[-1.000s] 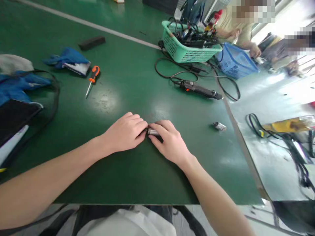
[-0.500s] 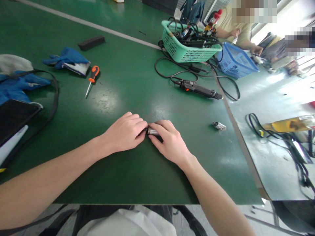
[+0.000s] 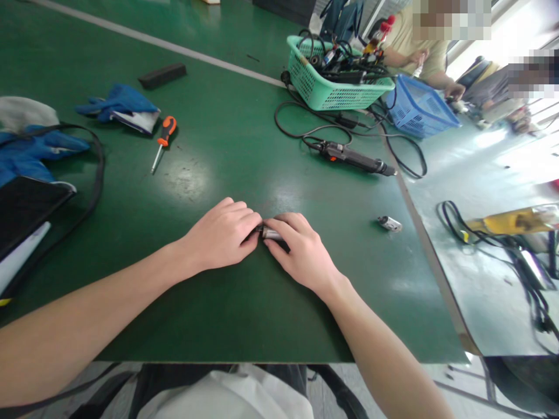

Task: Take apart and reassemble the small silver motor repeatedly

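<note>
On tabletop point(image 3: 244, 314) — hands point(image 3: 225, 235) point(image 3: 299, 250) curled; close

Left hand point(image 3: 225, 233): thumb and fingers pinched on a small dark piece point(image 3: 260, 228) at the silver cylinder's left end.
Right hand point(image 3: 299, 247): curled over the silver cylinder point(image 3: 272, 234), low at the green tabletop point(image 3: 271, 314).
Loose metal part point(image 3: 390, 224): lying on its side, well apart from the right hand.
Black power driver point(image 3: 358, 160): lying beyond the right hand, its cord looped behind.
Orange-handled screwdriver point(image 3: 166, 134): beside the blue glove point(image 3: 120, 105).
Green basket point(image 3: 338, 96): filled with cords and tools, next to a blue basket point(image 3: 419, 110).
Co-worker point(image 3: 413, 43): seated behind both baskets.
</note>
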`<state>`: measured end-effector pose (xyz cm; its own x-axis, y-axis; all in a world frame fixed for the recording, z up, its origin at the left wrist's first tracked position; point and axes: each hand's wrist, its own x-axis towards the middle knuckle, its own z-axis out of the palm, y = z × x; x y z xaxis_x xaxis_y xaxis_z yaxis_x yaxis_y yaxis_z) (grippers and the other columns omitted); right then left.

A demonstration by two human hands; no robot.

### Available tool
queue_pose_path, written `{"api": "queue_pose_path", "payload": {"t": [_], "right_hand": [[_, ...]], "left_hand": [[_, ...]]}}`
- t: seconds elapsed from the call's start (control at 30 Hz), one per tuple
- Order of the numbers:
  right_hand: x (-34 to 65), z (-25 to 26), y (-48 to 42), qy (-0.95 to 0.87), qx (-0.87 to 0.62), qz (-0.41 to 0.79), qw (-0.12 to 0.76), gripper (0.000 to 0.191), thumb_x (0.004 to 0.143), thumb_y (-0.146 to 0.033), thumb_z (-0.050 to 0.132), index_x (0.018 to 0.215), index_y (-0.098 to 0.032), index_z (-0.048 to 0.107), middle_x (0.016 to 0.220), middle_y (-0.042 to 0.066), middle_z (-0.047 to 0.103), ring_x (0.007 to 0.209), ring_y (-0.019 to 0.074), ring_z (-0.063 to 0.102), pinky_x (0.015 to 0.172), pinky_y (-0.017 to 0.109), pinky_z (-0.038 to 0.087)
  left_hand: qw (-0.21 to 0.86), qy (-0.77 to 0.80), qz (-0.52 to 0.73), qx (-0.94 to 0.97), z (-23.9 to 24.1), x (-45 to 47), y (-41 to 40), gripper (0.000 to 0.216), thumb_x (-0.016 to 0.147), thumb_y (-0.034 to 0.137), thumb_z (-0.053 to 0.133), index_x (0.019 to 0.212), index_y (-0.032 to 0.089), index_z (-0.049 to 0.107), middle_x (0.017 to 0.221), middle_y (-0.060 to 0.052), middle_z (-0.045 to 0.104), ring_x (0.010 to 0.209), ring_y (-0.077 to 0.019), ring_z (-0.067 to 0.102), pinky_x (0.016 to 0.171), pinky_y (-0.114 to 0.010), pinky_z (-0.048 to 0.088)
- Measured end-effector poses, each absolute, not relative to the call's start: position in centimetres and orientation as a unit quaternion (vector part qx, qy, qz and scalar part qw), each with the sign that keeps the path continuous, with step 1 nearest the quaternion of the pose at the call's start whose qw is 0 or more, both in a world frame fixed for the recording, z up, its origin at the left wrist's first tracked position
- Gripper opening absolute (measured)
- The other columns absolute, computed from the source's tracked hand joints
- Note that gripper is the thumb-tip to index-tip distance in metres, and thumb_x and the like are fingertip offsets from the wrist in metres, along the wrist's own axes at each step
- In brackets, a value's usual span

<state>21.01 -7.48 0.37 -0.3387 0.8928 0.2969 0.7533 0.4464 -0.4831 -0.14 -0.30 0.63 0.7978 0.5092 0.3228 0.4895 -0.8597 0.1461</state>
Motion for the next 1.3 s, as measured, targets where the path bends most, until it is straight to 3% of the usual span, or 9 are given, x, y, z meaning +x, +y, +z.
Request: {"api": "queue_pose_path", "payload": {"t": [1.3], "right_hand": [[21.04,0.35,-7.43,-0.807,-0.51,0.133,0.266,0.029,0.102,-0.023,0.057,0.13,-0.023,0.064,0.121,0.011,0.066,0.114,0.0267,0.061,0.103,0.045,0.056]], "left_hand": [[0.018,0.272,0.175,0.946,0.98,-0.07,-0.39,0.019,0.096,0.019,0.051,0.081,0.017,0.062,0.075,-0.004,0.064,0.074,-0.02,0.058,0.071,-0.037,0.041]]}}
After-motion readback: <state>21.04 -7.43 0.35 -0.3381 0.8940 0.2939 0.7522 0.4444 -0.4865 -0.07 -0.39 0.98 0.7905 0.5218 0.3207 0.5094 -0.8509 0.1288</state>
